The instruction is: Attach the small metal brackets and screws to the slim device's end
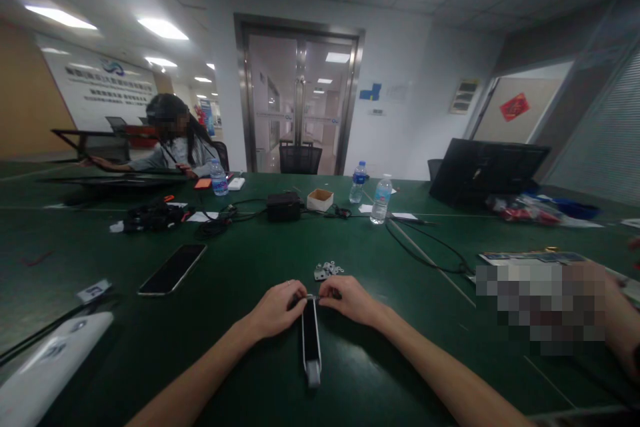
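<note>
A long, narrow object point(311, 337), black on top with white edges and a pale grey near end, lies lengthwise on the green table in front of me. My left hand point(280, 307) is closed, its thumb and fingertips pinched at the left of the object's far end. From the other side my right hand point(347, 300) curls in, fingertips pressed together at the same end. A tiny light-coloured part point(313, 296) shows between the fingertips, too small to name. Just beyond the hands sits a small pile of silvery and white pieces point(328, 271).
To the left lie a phone point(173, 269) and a white panel point(55, 367). Farther back stand a black box point(283, 207), a small open carton point(320, 200), cables and water bottles point(381, 199). A person point(175, 140) sits far left; another person's arm point(620, 313) reaches in at right.
</note>
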Demonstrator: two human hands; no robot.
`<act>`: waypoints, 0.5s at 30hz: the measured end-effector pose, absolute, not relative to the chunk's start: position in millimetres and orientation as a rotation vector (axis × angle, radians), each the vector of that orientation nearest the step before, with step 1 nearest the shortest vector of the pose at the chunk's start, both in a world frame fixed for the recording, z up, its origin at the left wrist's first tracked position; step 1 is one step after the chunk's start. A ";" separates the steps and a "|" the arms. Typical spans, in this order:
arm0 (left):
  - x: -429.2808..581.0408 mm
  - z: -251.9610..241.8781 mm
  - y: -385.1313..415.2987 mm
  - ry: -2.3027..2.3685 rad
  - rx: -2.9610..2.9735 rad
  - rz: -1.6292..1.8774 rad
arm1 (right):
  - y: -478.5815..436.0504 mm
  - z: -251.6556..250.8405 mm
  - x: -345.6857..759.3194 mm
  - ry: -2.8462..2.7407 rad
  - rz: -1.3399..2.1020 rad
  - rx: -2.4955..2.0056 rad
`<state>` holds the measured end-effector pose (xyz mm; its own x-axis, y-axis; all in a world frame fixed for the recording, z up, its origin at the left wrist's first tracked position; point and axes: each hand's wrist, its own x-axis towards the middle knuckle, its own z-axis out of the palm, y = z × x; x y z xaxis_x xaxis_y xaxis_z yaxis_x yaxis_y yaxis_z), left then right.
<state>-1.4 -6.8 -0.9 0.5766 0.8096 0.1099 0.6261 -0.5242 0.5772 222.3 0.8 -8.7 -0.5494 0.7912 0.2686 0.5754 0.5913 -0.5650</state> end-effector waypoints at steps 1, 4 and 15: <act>-1.5 -0.7 -6.9 1.144 2.331 0.511 | 1.1 -8.3 223.0 -2.337 0.554 -1.062; -1.6 0.1 -7.2 1.138 2.336 0.505 | 1.6 -6.8 224.4 -2.385 0.514 -1.003; -0.8 4.4 -10.2 1.162 2.330 0.469 | -1.7 -5.4 216.9 -2.391 0.533 -1.075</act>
